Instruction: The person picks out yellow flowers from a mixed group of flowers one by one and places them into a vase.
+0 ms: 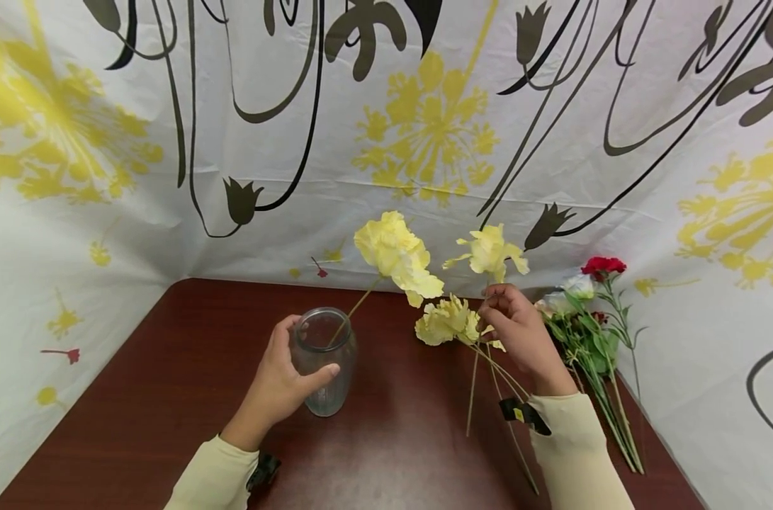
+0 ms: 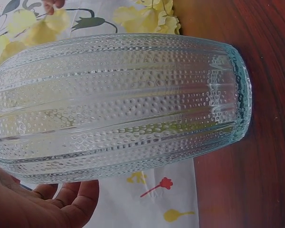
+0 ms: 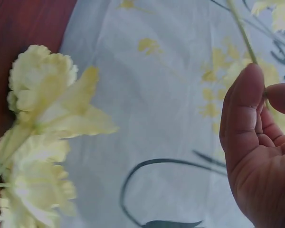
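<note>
My left hand [image 1: 288,382] grips a clear glass vase [image 1: 325,379] around its upper side, thumb across the front. Dimpled ribs run along the vase [image 2: 118,104] in the left wrist view. One large yellow flower [image 1: 399,256] leans out of its mouth to the right, its thin stem inside. My right hand [image 1: 518,329] pinches the stem of another yellow flower [image 1: 488,251], held upright. In the right wrist view that stem [image 3: 244,38] passes between thumb and fingertips of the right hand [image 3: 256,137]. More yellow flowers [image 1: 448,321] lie just below, partly behind this hand.
At the right edge of the dark red-brown table [image 1: 137,397] lies a bunch of green stems [image 1: 599,375] with a red flower [image 1: 604,265] and white flowers [image 1: 577,286]. A white patterned cloth [image 1: 335,149] hangs behind and along both sides.
</note>
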The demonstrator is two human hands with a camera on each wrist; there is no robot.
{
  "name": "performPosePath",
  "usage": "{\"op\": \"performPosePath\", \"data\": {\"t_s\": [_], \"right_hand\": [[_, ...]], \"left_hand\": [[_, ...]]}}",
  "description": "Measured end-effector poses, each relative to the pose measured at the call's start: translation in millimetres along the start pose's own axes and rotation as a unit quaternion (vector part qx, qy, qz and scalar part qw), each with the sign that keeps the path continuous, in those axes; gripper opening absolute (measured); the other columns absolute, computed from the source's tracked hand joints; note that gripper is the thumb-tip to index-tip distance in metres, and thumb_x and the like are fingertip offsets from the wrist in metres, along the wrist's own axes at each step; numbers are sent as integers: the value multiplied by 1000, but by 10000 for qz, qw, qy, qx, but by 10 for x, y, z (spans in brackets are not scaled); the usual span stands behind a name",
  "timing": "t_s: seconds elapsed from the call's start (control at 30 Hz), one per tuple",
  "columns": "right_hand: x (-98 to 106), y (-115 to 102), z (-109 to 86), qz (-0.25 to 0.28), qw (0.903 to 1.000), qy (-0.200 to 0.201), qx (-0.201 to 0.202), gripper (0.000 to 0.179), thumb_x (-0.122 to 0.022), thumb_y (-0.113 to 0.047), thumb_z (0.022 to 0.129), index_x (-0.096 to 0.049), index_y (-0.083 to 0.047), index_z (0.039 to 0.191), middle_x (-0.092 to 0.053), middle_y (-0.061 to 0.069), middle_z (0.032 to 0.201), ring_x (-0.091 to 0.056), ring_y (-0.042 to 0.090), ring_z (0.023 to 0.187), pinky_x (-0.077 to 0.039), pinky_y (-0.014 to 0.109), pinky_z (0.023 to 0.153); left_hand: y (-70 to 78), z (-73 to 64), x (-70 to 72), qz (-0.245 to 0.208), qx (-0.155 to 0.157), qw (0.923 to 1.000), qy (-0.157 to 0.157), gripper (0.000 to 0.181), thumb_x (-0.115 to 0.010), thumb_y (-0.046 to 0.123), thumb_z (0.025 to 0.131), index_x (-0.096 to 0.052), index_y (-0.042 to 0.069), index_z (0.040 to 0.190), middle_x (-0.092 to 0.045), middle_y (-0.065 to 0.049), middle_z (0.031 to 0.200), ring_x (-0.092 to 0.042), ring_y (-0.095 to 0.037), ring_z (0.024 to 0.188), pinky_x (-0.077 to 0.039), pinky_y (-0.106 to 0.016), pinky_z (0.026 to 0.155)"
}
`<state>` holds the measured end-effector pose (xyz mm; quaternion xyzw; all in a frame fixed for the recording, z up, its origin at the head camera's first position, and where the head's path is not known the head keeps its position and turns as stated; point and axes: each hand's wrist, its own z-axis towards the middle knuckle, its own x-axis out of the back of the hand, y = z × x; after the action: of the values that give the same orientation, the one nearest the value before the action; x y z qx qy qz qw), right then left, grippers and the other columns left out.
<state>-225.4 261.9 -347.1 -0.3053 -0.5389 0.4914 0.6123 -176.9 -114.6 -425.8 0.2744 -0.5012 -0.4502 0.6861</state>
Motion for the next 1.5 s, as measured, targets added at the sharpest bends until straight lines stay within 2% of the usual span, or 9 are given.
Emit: {"op": "performPosePath", "data": {"t_s": [0.17,0.47,0.63,0.93,1.0,1.13,1.27,1.4,1.5], "right_hand": [[-123,-169,-85,21,9969,398,685,31,-54,-12,102,-45,-6,132,-59,13,98,-63,24,77,-57,40,65],[-283,-304,-179,1334,9814,746,1164,17,-51,-10,104,-49,-9,121,-57,13,94,-62,21,77,-56,35,63],[-397,-370,-216,1949,9642,1116,1412,21,-52,-8,103,-50,-10,124,-57,10,93,-61,21,76,-55,32,62],[-657,-489,-238,3405,9017,1974,1791,28,-56,-4,101,-47,-5,127,-56,12,91,-62,22,75,-55,29,64],[-707,-501,-227,3812,8816,2135,1785,28,-57,-3,100,-45,-4,126,-55,13,92,-62,22,76,-55,28,64],[-794,-514,-192,4620,8314,2515,1789,28,-58,0,98,-43,-1,122,-53,16,94,-62,25,75,-55,29,63],[-876,-509,-151,5016,7926,2905,1890,27,-57,4,98,-40,0,118,-53,18,93,-62,27,73,-56,30,62],[-956,-488,-101,5133,7753,3155,1895,28,-56,5,98,-37,1,118,-53,18,93,-62,27,73,-56,32,63],[-1013,-470,-73,5090,7783,3200,1812,27,-55,5,98,-37,1,117,-53,16,93,-62,27,75,-57,33,64]], "left_hand": [[13,3,5,-38,-22,10000,47,91,-85,37,77,-30,13,144,-43,-9,134,-48,-26,119,-45,-56,90],[-19,9,-21,41,-15,10000,76,92,-85,40,76,-30,12,144,-43,-10,133,-48,-26,119,-45,-57,91],[-24,8,-22,34,-42,10000,84,92,-85,40,76,-30,12,144,-44,-9,133,-48,-26,119,-45,-57,91],[0,-5,-22,52,23,9999,135,92,-85,41,76,-30,11,144,-43,-10,133,-49,-27,118,-45,-58,90],[9,-6,-25,52,45,9998,160,94,-85,41,75,-30,11,144,-43,-11,133,-50,-27,118,-46,-58,90],[25,-8,-35,38,94,9998,198,96,-86,41,75,-29,10,145,-42,-11,134,-51,-28,117,-48,-56,88],[42,-14,-47,58,143,9996,233,96,-86,41,75,-28,10,145,-42,-11,135,-51,-29,117,-49,-56,88],[67,-16,-68,101,203,9992,324,98,-86,44,74,-28,11,145,-41,-11,136,-51,-29,118,-49,-55,87],[84,-19,-95,157,282,9986,423,99,-86,45,74,-28,10,146,-40,-12,137,-50,-30,118,-47,-55,88]]}}
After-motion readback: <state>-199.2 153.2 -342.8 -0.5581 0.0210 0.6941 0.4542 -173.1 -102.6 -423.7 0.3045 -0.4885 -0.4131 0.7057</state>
